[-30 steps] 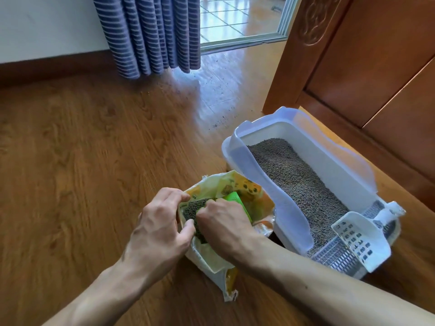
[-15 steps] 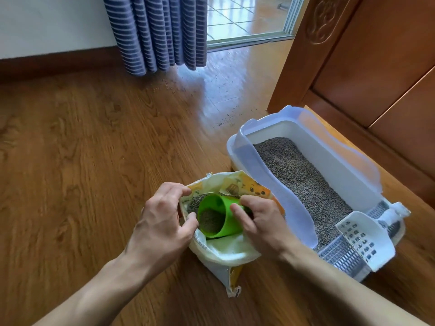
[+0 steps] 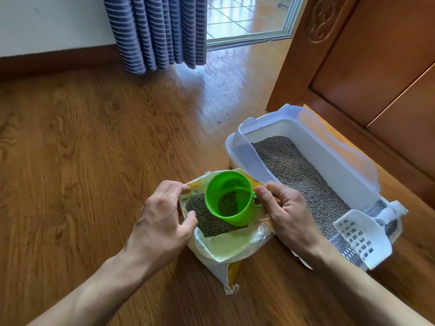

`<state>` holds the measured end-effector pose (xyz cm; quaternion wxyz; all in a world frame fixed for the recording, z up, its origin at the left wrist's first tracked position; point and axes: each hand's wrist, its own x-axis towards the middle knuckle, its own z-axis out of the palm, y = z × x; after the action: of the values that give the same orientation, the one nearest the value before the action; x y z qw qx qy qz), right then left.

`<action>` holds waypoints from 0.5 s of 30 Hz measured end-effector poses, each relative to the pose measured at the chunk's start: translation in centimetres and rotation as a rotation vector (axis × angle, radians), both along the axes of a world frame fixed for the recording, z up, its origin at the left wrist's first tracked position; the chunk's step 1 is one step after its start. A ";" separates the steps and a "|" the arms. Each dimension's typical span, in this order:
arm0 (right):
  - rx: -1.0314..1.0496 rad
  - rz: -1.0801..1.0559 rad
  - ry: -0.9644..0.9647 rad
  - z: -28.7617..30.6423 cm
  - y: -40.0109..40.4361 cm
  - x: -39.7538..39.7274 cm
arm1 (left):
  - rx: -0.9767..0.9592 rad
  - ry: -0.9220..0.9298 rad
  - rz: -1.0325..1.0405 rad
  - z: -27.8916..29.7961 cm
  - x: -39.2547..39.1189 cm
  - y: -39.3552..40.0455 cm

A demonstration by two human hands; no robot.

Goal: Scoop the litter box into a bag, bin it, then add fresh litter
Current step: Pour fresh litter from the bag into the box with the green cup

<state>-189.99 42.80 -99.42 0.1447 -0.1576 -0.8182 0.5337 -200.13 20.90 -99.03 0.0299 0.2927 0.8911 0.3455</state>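
Observation:
An open white and yellow litter bag (image 3: 226, 248) stands on the wooden floor, with dark green pellets showing inside. My left hand (image 3: 162, 222) pinches the bag's left rim and holds it open. My right hand (image 3: 287, 215) grips the handle of a green cup (image 3: 229, 196), which is tilted over the bag's mouth with some pellets in its bottom. To the right lies the white litter box (image 3: 329, 161), filled with grey litter. A white slotted scoop (image 3: 360, 238) rests on its near right corner.
A wooden door and frame (image 3: 353, 55) stand right behind the litter box. A blue striped curtain (image 3: 155, 31) hangs at the back beside an open glass door. Stray pellets (image 3: 223, 118) lie scattered on the floor near the box's far end.
My right hand has lifted the green cup out of the pellets and turned it upward with some litter inside. My left hand has kept its hold on the bag's rim.

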 end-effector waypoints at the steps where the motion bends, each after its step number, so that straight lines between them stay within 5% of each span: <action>1: -0.045 -0.002 0.013 0.1 -0.1 0.0 | -0.001 0.000 -0.001 0.0 0.0 0.0; 8: -0.428 -0.031 0.029 0.2 0.4 0.1 | 0.001 -0.004 0.004 -0.1 0.1 0.0; 15: -0.149 -0.045 0.000 0.1 0.6 0.5 | 0.003 0.011 -0.001 0.0 0.1 0.2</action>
<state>-189.49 43.43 -99.27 0.1444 -0.1862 -0.7726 0.5896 -200.06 21.07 -99.06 0.0249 0.2950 0.8907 0.3451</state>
